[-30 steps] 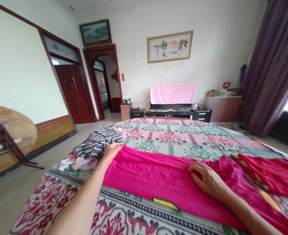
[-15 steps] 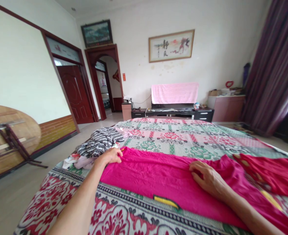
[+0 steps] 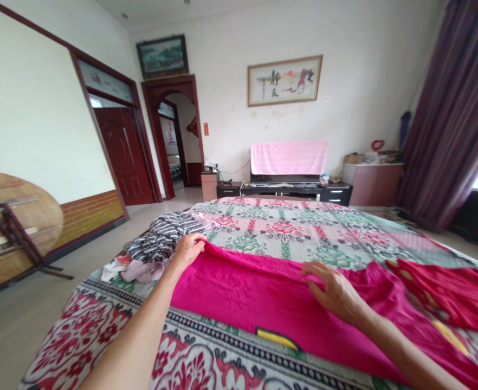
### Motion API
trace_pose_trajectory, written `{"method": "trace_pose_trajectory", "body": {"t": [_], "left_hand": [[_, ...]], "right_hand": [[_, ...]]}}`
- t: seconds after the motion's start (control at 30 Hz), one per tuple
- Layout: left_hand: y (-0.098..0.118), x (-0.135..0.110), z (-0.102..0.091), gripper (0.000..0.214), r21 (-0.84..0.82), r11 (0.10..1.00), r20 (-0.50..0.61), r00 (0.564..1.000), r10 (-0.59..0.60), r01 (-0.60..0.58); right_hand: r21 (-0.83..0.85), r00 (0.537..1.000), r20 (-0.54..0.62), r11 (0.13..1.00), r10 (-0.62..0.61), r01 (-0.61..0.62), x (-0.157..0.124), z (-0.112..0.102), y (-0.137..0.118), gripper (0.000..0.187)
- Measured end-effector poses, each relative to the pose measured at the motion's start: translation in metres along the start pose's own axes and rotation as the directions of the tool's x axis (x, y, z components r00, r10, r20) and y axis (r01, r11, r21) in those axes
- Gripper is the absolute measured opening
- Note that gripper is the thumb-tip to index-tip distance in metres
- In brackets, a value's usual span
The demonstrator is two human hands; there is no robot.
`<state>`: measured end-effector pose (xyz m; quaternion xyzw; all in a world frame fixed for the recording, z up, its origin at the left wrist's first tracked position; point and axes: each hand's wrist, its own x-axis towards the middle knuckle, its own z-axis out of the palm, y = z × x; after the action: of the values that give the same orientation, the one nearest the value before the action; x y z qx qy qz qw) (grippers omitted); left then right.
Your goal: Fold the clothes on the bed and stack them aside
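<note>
A magenta garment (image 3: 243, 292) with yellow-and-black trim lies spread across the patterned bed cover (image 3: 190, 357). My left hand (image 3: 189, 250) pinches its far left corner, holding that part a little above the bed. At the far edge, my right hand (image 3: 332, 287) is over the cloth with fingers curved and the thumb apart from them. Its fingertips are close to the edge; whether they touch it is hard to tell. Right of that hand the garment is bunched in folds.
A black-and-white striped cloth (image 3: 160, 235) lies heaped beside my left hand, with pale pink clothing (image 3: 143, 270) below it. On the right lies a red garment (image 3: 454, 292). Beyond the bed stands a low black cabinet (image 3: 336, 194). A folded round table (image 3: 23, 216) leans at the left.
My left hand has raised the garment's corner slightly, and the far edge has lifted with it. My right hand has risen off the cloth and shifted a little left, its fingers opening.
</note>
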<state>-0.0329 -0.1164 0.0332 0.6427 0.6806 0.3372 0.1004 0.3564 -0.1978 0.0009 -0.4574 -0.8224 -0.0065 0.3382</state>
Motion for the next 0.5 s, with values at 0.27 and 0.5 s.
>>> {"method": "trace_pose_trajectory", "body": {"t": [0.27, 0.5], "left_hand": [[-0.007, 0.009, 0.005, 0.029, -0.026, 0.982, -0.028, 0.982, 0.185, -0.185], [-0.011, 0.011, 0.013, 0.045, -0.137, 0.967, 0.015, 0.976, 0.218, -0.214]], "right_hand": [[0.111, 0.977, 0.155, 0.985, -0.145, 0.128, 0.116, 0.086, -0.119, 0.034], [0.097, 0.949, 0.302, 0.993, -0.089, 0.062, 0.142, 0.131, -0.136, 0.048]]}}
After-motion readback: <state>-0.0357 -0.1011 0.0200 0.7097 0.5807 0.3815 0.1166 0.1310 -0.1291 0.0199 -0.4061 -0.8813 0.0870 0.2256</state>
